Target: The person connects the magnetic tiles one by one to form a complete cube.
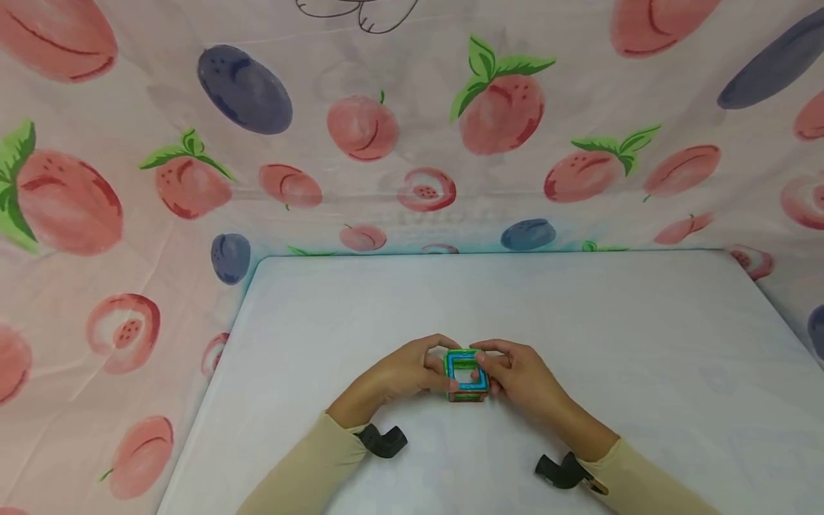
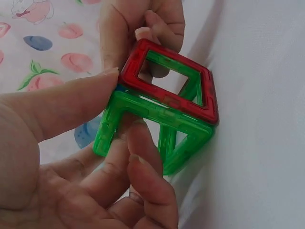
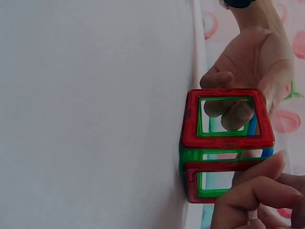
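Between the two hands sits a small cube of see-through magnetic tiles (image 1: pixel 468 387), each tile an open square frame. Its top is a blue tile (image 1: pixel 453 370) in the head view. The left wrist view shows a red tile (image 2: pixel 167 99) beside a green tile (image 2: pixel 164 112); two red tiles show in the right wrist view, the larger red tile (image 3: pixel 228 141) nearest the left hand. My left hand (image 1: pixel 412 370) grips the cube's left side, thumb at the top edge and fingers against the green face. My right hand (image 1: pixel 523 373) pinches the right side, thumb over the blue top.
A white-covered table (image 1: pixel 579 307) lies under the hands. Behind it and at its left hangs a pale cloth (image 1: pixel 399 64) printed with peaches and blue fruit. Black bands (image 1: pixel 384 441) sit at both wrists, over beige sleeves (image 1: pixel 315 461).
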Demonstrator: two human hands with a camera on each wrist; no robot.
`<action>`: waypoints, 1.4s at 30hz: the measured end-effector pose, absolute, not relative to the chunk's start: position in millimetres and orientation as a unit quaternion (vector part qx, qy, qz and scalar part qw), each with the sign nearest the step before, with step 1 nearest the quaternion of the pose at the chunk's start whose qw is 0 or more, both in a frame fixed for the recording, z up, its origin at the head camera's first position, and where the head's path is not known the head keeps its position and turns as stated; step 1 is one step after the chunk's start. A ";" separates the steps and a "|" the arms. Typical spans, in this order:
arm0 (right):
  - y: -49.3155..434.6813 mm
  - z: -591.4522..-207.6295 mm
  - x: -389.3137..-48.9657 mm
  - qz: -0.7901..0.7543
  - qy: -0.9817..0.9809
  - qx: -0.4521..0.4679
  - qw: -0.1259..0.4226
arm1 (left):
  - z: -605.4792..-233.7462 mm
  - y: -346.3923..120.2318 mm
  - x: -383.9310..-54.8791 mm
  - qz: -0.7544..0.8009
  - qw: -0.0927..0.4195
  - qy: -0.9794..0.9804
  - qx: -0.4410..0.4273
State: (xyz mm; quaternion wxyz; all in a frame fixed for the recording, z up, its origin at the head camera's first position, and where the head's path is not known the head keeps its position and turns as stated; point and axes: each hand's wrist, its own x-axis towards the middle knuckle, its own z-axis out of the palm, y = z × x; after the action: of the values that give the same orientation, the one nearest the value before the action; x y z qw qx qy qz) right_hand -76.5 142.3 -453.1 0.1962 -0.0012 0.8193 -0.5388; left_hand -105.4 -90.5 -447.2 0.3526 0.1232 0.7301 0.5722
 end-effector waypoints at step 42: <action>163.9 -467.4 -79.9 -0.662 0.676 -0.071 0.317 | -460.5 -87.1 -108.9 0.594 0.348 0.721 0.080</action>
State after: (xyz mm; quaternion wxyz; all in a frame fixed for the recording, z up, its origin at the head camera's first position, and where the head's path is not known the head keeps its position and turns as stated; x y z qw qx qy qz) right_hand -79.9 163.9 -467.4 0.3167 -0.0707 0.6759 -0.6617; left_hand -108.9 -87.1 -460.5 0.3483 0.0803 0.7207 0.5940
